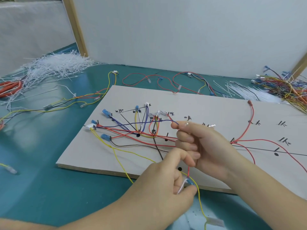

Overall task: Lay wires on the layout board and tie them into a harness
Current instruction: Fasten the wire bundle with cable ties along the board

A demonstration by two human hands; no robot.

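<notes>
Our right hand [204,145] is closed over the board [207,107], fingers curled around a bundle of red wires [146,143], with a blue wire [149,122] pinched between thumb and forefinger at the top of the fist. Our left hand [166,183] sits just below it at the board's near edge, fingertips pinching a white cable tie [181,186] beside a blue terminal [190,181]; a short red lead runs up from that terminal to the right hand. A yellow wire [119,161] passes the left hand and hangs off the near edge toward a clear sleeve [216,221]. On the board, red, blue, yellow, white and black wires fan out leftward from the right hand to blue terminals and a white connector [90,127] held at black pegs [167,134]. To the right, red wires branch from a peg toward a red terminal [249,102]. Handwritten marks and drawn black lines cover the board. The board lies on the green tabletop [41,180]. At far left rests a heap of white ties [56,67]; loose wires lie behind the board, and at far right a tangled wire pile [285,87] sits beside more ties.
</notes>
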